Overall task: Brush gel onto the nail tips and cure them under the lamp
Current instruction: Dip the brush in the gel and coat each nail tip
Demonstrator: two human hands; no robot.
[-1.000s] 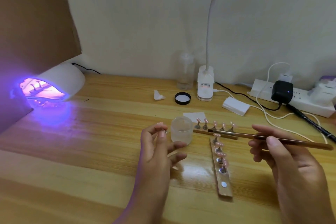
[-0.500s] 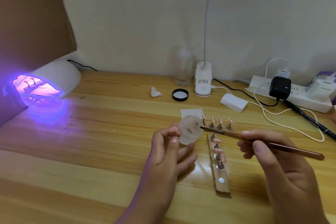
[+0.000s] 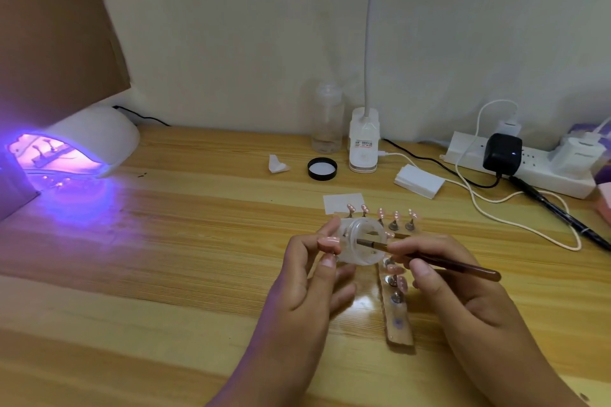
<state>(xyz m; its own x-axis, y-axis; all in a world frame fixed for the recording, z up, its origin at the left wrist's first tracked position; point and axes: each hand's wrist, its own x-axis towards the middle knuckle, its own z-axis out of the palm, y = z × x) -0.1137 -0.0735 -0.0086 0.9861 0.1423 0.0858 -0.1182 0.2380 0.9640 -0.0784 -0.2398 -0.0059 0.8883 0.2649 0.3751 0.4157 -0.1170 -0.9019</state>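
My left hand [image 3: 307, 277] holds a small frosted gel jar [image 3: 360, 243], tipped with its mouth toward me; a pink nail tip [image 3: 329, 244] is pinched between its thumb and forefinger. My right hand [image 3: 443, 284] grips a brown brush [image 3: 439, 263] whose bristles reach into the jar. A row of pink nail tips on stands [image 3: 395, 218] sits just behind the jar. A wooden strip holding more tips [image 3: 396, 307] lies below my hands. At the far left the white curing lamp [image 3: 96, 139] glows violet with a strip of tips inside.
A black jar lid [image 3: 322, 168], a clear bottle [image 3: 326, 119], a white clip lamp base [image 3: 363, 142], a stack of wipes [image 3: 419, 180], a power strip [image 3: 529, 165] with cables and a black pen [image 3: 562, 211] line the back of the wooden table [image 3: 165, 274]. Cardboard [image 3: 49, 26] leans at the left.
My left hand has lifted the jar off the table and tipped it toward me. My right hand has moved the brush left, putting its tip into the jar.
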